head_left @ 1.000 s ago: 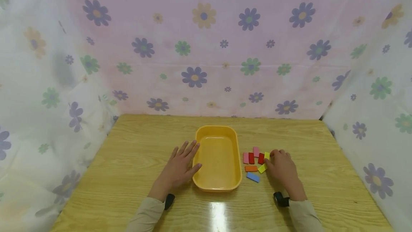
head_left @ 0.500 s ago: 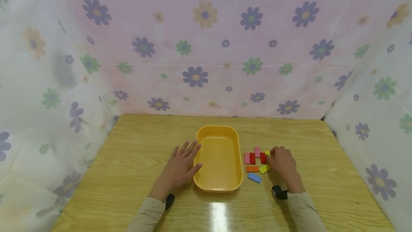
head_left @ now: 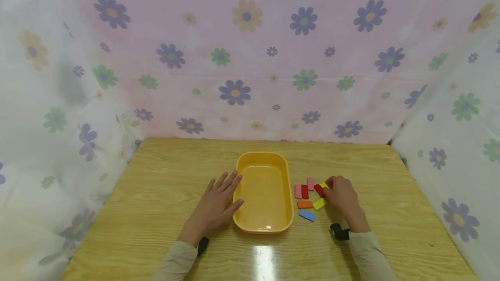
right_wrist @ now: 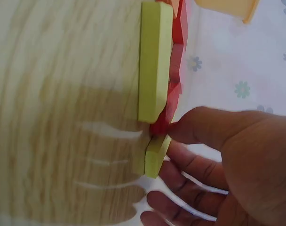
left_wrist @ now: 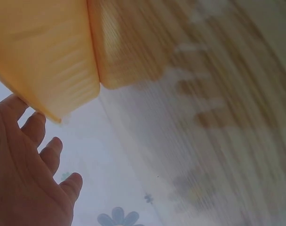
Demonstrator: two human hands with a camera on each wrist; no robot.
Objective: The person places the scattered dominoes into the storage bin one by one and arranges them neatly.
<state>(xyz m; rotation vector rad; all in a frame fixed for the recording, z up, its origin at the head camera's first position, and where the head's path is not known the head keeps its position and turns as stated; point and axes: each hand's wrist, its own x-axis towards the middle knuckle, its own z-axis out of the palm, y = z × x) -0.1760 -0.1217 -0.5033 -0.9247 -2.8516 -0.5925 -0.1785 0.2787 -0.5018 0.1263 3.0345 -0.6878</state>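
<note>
My left hand (head_left: 215, 205) lies with fingers spread against the left side of a yellow-orange plastic tub (head_left: 262, 194). In the left wrist view, its fingertips (left_wrist: 35, 123) touch the tub's edge. To the tub's right, my right hand (head_left: 343, 198) pinches a small yellow block (right_wrist: 155, 157) between thumb and index finger. Its thumb also touches a tilted red block (head_left: 318, 190). Just nearer lies another yellow block (head_left: 320, 204). Around them are a second red block (head_left: 304, 191), two pink blocks (head_left: 310, 184), an orange block (head_left: 304, 204) and a blue block (head_left: 307, 215).
All of this stands on a wood-grain table (head_left: 175, 164). Flower-print sheets (head_left: 269, 73) hang behind it and along both sides. A black strap device (head_left: 339, 232) sits at the right wrist.
Beside my right hand, the pinched yellow block and the neighbouring red block have turned to a slant. The left hand and the tub keep their places.
</note>
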